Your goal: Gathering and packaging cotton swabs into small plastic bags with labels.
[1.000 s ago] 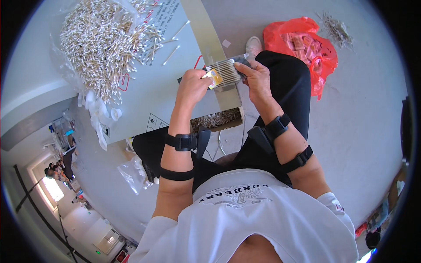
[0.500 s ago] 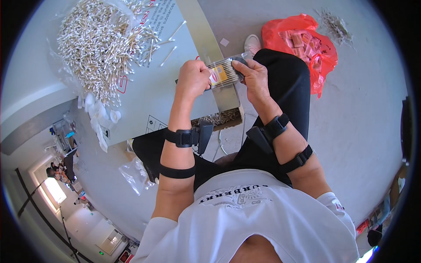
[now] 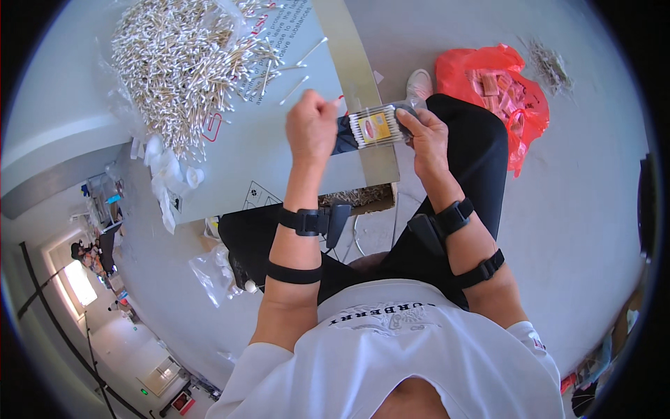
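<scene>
A flat clear pack of cotton swabs (image 3: pixel 386 117) with a yellow label is held over the table's right edge. My right hand (image 3: pixel 429 140) is closed on the pack's right end, thumb on top, where a dark grey piece shows through or beside the film. Left of the pack, my left hand (image 3: pixel 310 129) is curled into a fist, back up and apart from it. Its fingertips are hidden, so I cannot tell whether anything is in them. A dark flat piece (image 3: pixel 344 137) shows between that hand and the pack.
A big heap of loose cotton swabs (image 3: pixel 181 77) lies on the grey table (image 3: pixel 244 150), with a few strays and crumpled white tissue (image 3: pixel 166 174). Below its edge is an open box (image 3: pixel 359 197) of swabs. A red plastic bag (image 3: pixel 527 105) of pink packs stands on the floor, near scattered swabs (image 3: pixel 548 66).
My left hand has come off the pack's left end and moved away to the left. The label now faces up more fully. My right hand keeps its hold. The whole view has shifted slightly.
</scene>
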Tool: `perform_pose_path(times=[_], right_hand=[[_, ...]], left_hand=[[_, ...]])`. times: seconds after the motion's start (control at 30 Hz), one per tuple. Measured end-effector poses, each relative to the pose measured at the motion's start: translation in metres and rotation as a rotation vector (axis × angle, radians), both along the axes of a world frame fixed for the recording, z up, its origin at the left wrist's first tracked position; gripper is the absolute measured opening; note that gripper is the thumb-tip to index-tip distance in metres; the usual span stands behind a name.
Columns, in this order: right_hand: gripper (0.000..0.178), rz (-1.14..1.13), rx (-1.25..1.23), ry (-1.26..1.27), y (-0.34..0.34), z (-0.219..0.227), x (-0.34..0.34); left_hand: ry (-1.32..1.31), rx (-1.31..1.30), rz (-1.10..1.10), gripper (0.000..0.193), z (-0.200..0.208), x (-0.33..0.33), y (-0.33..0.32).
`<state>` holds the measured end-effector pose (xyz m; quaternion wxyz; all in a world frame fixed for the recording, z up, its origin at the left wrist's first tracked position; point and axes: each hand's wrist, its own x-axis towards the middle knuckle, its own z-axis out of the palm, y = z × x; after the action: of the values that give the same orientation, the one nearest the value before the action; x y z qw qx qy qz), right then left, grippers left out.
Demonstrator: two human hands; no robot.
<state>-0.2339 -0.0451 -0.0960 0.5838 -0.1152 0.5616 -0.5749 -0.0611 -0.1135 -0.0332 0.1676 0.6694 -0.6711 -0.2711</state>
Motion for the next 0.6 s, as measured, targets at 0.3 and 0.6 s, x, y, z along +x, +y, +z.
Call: perform_pose_path(times=[0.3,0.6], right_hand=[[0.028,-0.161,-0.162,0.655,-0.005,0.016,-0.002],[0.024,-0.121,-0.407,1.157,-0.014,0.043,-0.002]], left_hand=[[-0.330,-0.405,-0.130,0.024,-0.015,0.062,-0.049],[-0.311,-0.488,-0.293,0.015,-0.014,0.056,-0.094]])
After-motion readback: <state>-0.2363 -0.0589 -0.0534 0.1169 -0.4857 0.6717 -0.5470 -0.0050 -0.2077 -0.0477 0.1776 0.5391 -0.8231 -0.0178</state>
